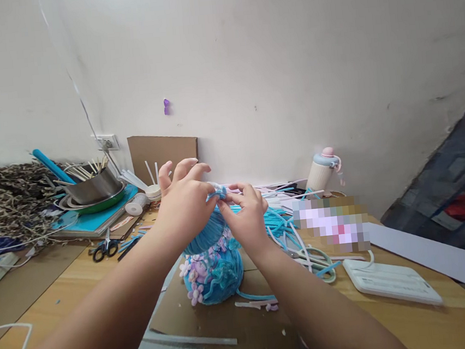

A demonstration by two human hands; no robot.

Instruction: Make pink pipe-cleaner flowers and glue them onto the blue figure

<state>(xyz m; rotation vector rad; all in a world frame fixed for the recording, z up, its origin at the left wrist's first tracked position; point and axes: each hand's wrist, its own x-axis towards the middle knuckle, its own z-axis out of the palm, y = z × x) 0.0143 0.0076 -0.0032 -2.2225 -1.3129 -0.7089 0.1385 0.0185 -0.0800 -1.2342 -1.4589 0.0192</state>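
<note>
Left hand (186, 203) and right hand (244, 212) pinch blue fuzzy stem (219, 193) atop soft, light ornament (212, 269); likely bends easily, grip near tip.

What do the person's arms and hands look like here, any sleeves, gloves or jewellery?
Both forearms are bare as far as the picture shows, with no sleeves in view. The left hand and right hand wear no gloves, and no rings, watch or bracelets are visible.

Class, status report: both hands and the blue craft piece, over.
Left hand and right hand pinching top of blue pipe-cleaner figure. Figure upright on cardboard. Nothing obstructing.
</note>
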